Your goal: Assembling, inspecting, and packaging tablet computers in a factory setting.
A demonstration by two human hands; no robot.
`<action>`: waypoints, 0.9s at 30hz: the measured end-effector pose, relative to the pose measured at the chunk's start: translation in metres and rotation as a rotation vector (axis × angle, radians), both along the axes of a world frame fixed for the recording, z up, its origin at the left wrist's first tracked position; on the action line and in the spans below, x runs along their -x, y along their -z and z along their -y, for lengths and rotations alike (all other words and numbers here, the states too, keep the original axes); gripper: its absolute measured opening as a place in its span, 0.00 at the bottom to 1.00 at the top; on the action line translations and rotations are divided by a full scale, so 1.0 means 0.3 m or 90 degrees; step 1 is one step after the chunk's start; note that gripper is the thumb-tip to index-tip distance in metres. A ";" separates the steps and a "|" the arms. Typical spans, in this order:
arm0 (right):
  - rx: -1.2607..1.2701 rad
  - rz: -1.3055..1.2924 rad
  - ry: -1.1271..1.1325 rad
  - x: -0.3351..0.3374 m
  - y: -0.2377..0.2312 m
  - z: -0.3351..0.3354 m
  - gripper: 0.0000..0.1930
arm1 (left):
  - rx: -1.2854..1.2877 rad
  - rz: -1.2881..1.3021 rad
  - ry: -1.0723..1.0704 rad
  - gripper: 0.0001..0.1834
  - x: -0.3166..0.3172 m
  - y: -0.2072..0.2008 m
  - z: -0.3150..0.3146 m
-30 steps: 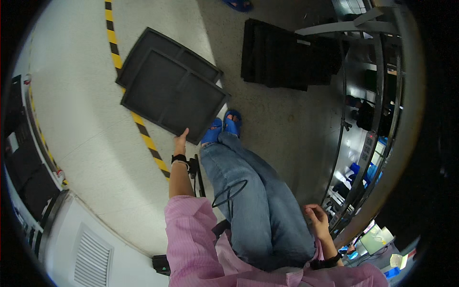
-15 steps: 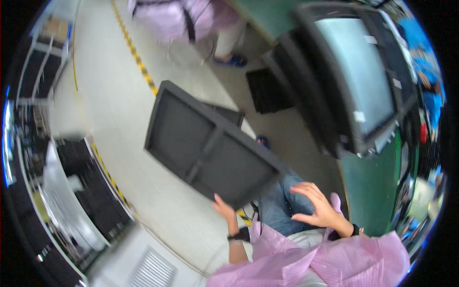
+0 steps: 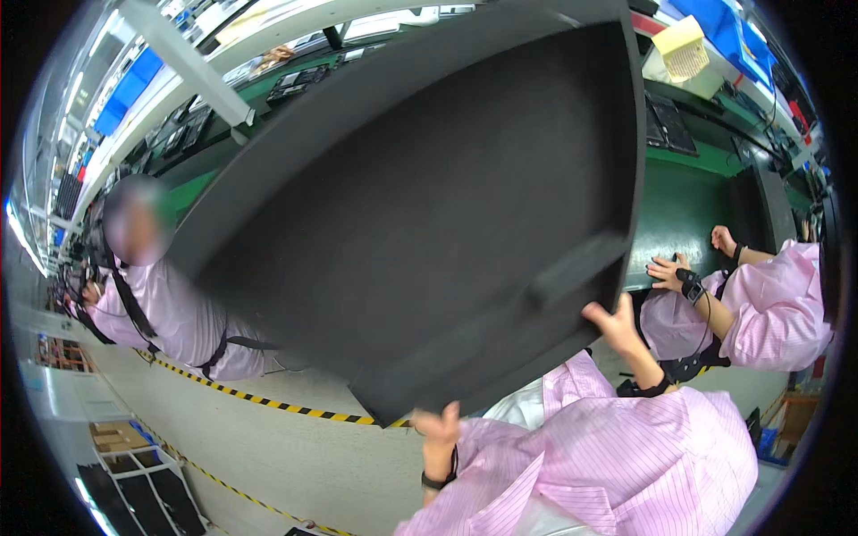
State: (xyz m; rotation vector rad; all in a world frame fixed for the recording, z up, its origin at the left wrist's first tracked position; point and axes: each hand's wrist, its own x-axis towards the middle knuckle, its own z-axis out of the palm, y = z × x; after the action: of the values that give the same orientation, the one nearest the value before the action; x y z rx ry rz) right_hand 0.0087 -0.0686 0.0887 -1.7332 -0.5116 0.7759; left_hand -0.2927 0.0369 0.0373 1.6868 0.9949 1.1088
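As we scan from the left, a seated co-worker in a pink striped coat [image 3: 170, 313] sits above the yellow-and-black floor tape [image 3: 268, 404]. Our left hand [image 3: 438, 429] grips the lower edge of the large dark grey moulded foam tray [image 3: 429, 196], lifted before us over the green workbench [image 3: 679, 214]. Our right hand [image 3: 612, 323] clasps its lower right corner. Another pink-sleeved person's hands [image 3: 670, 272] rest on the bench.

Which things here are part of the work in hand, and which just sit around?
In hand: large black foam tray, gripped at its lower edge by left hand and right hand.
Lying about: yellow paper sheet, green workbench, stacked black trays.
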 end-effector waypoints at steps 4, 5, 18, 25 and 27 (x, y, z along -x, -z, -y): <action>-0.012 0.054 0.244 -0.201 0.100 0.227 0.19 | 0.075 -0.078 0.296 0.19 -0.390 -0.073 -0.181; 0.019 0.053 0.279 -0.272 0.160 0.239 0.20 | 0.163 -0.074 0.293 0.15 -0.486 0.005 -0.249; 0.075 0.498 -0.018 -0.599 0.438 -0.710 0.28 | 0.360 0.005 -0.165 0.37 -0.857 0.435 -0.601; 0.081 0.385 -0.059 -0.709 0.559 -1.070 0.35 | 0.452 -0.150 -0.249 0.40 -0.905 0.438 -0.607; 0.068 0.423 -0.058 -0.686 0.576 -1.048 0.35 | 0.411 -0.150 -0.223 0.40 -0.869 0.469 -0.587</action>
State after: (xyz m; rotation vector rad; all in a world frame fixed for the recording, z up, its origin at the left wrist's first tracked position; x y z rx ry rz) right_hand 0.2145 0.2457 -0.0839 -2.0698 -1.0126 0.2705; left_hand -0.0318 0.2129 -0.1034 1.1506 1.6391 0.6854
